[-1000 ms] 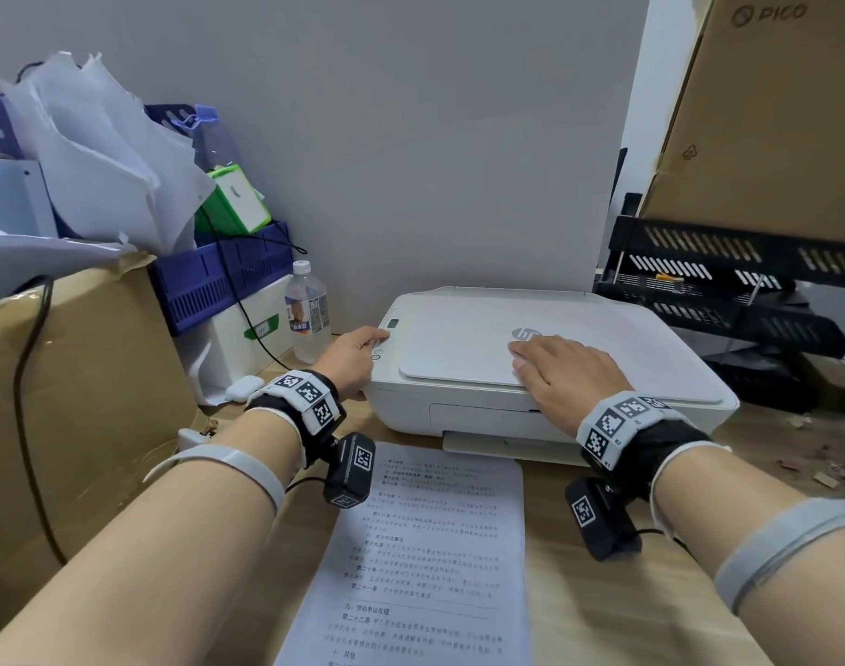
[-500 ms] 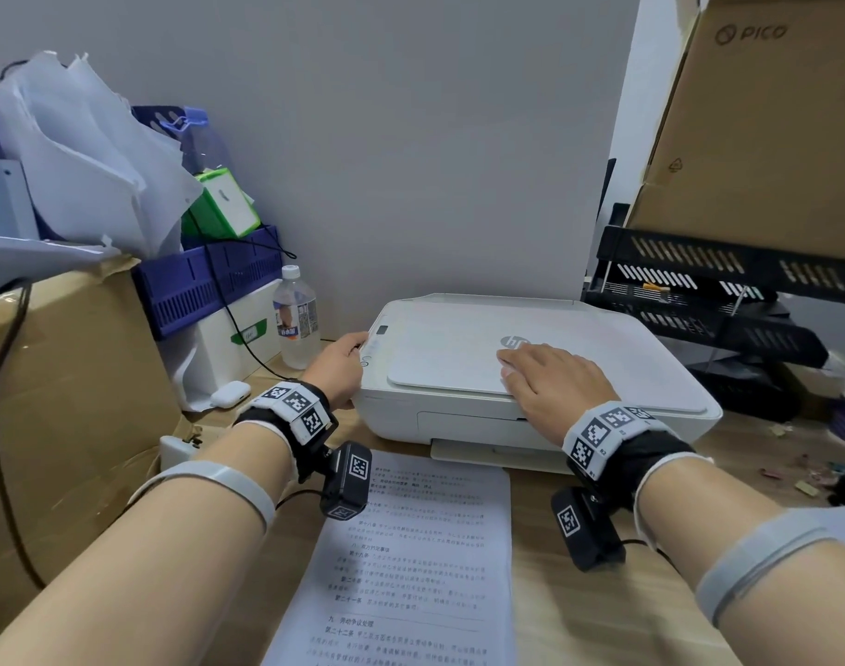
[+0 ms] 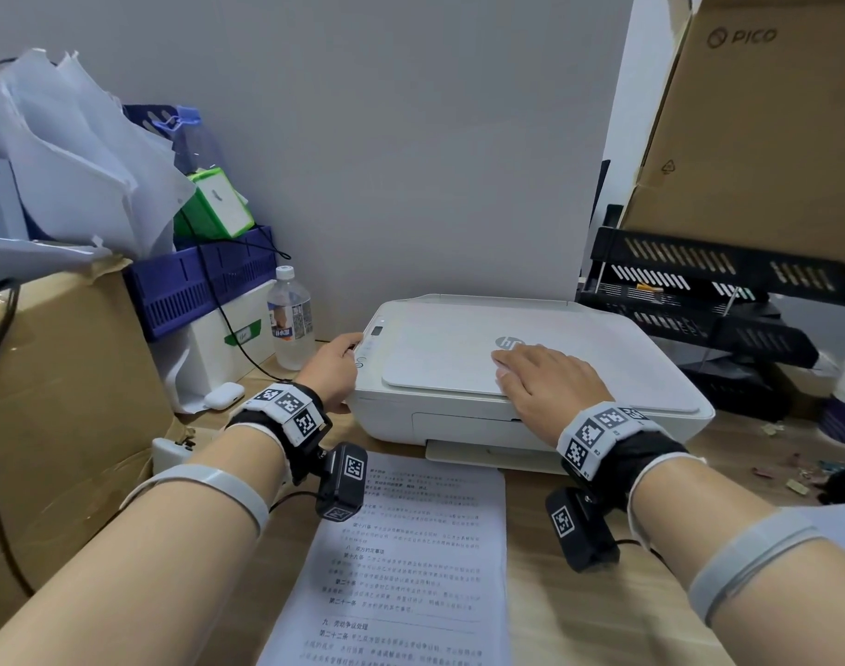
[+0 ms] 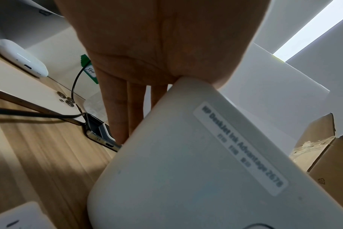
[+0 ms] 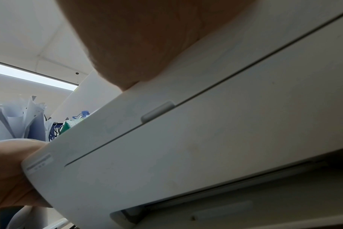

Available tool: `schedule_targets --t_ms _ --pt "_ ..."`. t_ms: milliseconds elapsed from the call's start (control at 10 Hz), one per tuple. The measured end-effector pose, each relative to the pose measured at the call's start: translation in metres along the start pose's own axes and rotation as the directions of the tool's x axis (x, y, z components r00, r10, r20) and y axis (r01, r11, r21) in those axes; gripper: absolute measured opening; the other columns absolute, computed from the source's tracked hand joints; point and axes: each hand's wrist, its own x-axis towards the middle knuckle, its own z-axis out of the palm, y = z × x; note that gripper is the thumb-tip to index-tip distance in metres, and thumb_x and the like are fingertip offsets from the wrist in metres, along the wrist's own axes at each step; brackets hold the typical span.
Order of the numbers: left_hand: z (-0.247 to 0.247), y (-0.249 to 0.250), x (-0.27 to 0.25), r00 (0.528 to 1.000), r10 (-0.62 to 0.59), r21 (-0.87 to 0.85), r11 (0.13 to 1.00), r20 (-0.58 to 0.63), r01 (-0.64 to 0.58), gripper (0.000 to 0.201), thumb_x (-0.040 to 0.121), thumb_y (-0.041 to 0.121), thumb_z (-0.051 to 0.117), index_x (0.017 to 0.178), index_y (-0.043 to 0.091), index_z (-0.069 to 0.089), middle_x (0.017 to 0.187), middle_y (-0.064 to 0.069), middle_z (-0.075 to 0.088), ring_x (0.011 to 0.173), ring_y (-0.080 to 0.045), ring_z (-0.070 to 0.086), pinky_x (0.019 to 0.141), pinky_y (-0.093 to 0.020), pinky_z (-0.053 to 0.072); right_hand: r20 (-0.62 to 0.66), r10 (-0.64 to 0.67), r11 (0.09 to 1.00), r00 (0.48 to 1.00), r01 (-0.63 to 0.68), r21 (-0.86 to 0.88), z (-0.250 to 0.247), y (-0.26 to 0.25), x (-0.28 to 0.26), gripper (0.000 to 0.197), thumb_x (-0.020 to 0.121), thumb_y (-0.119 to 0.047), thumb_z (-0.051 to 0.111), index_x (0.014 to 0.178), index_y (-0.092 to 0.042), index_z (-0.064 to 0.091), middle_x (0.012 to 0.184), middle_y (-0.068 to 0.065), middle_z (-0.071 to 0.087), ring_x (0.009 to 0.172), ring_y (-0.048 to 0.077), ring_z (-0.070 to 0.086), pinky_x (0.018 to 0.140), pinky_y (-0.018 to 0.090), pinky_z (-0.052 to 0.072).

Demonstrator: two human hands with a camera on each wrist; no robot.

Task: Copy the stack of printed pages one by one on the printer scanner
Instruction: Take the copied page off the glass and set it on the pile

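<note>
Still, I'm keeping both hands where they were: my left hand [image 3: 336,365] is resting straight-fingered against the printer [image 3: 531,377] at its left front corner, my right hand [image 3: 547,379] is lying flat on its closed lid. Just before the printer, the pages [image 3: 410,560] are lying on the desk [image 3: 603,617]; left of it, a blue basket [image 3: 204,281] is holding a green box [image 3: 213,204].

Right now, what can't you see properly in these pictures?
- Under the scanner lid: shut in the head view, so any page inside is hidden.
- The right hand fingers: the right wrist view shows only the palm; the printer blocks the rest.
- The printed pages: their bottom is cut off by the head view's edge, and the print is too small to read.
</note>
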Motion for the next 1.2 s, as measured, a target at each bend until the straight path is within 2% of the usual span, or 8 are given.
schedule_targets --t_ms 400,500,600,700,800,1000,1200 --pt "-0.0001 0.0014 -0.0010 1.000 -0.022 -0.037 0.999 0.010 0.022 0.044 0.102 0.021 0.028 0.140 0.031 0.046 0.133 -0.006 0.055 0.115 -0.035 0.056 0.085 -0.055 0.057 0.005 -0.002 1.000 1.000 0.001 0.005 0.0010 0.0012 0.0010 0.047 0.102 -0.045 0.018 0.143 -0.036 0.041 0.150 -0.008 0.043 0.136 0.016 0.039 0.112 0.041 0.030" --pt "0.0011 0.0017 -0.0013 1.000 -0.018 -0.044 0.999 0.005 0.018 0.044 0.102 0.019 0.027 0.140 0.030 0.047 0.132 -0.007 0.055 0.114 -0.034 0.056 0.082 -0.053 0.058 0.001 -0.005 1.000 1.000 0.005 0.002 -0.0001 0.0012 0.0004 0.047 0.103 -0.044 0.019 0.142 -0.036 0.042 0.149 -0.008 0.044 0.135 0.016 0.040 0.111 0.041 0.031" --pt "0.0011 0.0019 -0.0007 1.000 -0.003 -0.034 0.999 -0.008 0.002 0.044 0.103 0.018 0.028 0.141 0.027 0.047 0.132 -0.006 0.056 0.112 -0.030 0.056 0.073 -0.042 0.058 0.000 -0.008 1.000 1.000 0.008 -0.005 -0.0009 0.0006 0.0003 0.046 0.102 -0.044 0.019 0.142 -0.036 0.042 0.148 -0.008 0.045 0.133 0.017 0.042 0.110 0.041 0.032" --pt "0.0004 0.0022 -0.0007 1.000 -0.001 -0.023 1.000 -0.009 0.001 0.043 0.103 0.018 0.029 0.142 0.027 0.047 0.129 -0.006 0.056 0.110 -0.031 0.057 0.071 -0.044 0.059 0.006 -0.007 1.000 1.000 0.007 -0.006 -0.0015 -0.0001 -0.0003 0.047 0.102 -0.043 0.019 0.142 -0.035 0.041 0.149 -0.007 0.044 0.134 0.017 0.041 0.110 0.041 0.032" --pt "-0.0004 0.0021 -0.0018 1.000 -0.002 -0.026 1.000 -0.003 0.002 0.042 0.103 0.020 0.030 0.141 0.028 0.046 0.132 -0.006 0.058 0.111 -0.030 0.057 0.066 -0.038 0.057 0.004 -0.005 1.000 1.000 0.005 -0.006 -0.0017 -0.0003 -0.0007 0.046 0.103 -0.043 0.020 0.143 -0.035 0.042 0.149 -0.007 0.044 0.134 0.017 0.041 0.111 0.041 0.031" --pt "-0.0018 0.0044 -0.0055 1.000 -0.010 -0.019 1.000 0.000 0.010 0.042 0.103 0.021 0.030 0.141 0.030 0.046 0.131 -0.005 0.057 0.110 -0.033 0.059 0.076 -0.052 0.060 0.003 -0.006 1.000 1.000 0.006 -0.010 -0.0022 -0.0009 -0.0004 0.046 0.103 -0.043 0.020 0.143 -0.035 0.041 0.150 -0.007 0.044 0.135 0.017 0.041 0.111 0.041 0.031" --pt "0.0006 0.0050 -0.0068 1.000 -0.019 -0.052 0.998 -0.004 0.019 0.044 0.103 0.019 0.027 0.141 0.029 0.046 0.129 -0.005 0.055 0.110 -0.032 0.057 0.080 -0.051 0.059 -0.002 -0.006 1.000 1.000 0.006 -0.006 -0.0008 0.0000 -0.0010 0.046 0.103 -0.043 0.020 0.142 -0.035 0.042 0.149 -0.007 0.044 0.135 0.017 0.041 0.112 0.041 0.031"
